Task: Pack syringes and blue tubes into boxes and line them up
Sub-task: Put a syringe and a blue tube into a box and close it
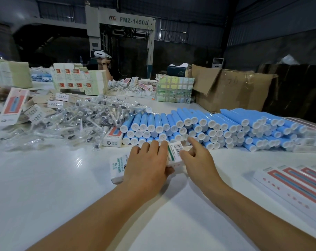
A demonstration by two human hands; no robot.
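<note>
Dozens of blue tubes (208, 127) lie stacked caps-forward across the white table (54, 178), close enough to reach from the work spot. Left of them sprawls a heap of bagged syringes (81, 118); finished boxes (294, 183) sit lined up at right. Another small box (112, 137) stands between the two heaps. The left hand (146, 165) clasps a white box (173, 153), likely steadying it for filling. The right hand (198, 158), fingers relaxed and holding nothing, points toward the tubes.
</note>
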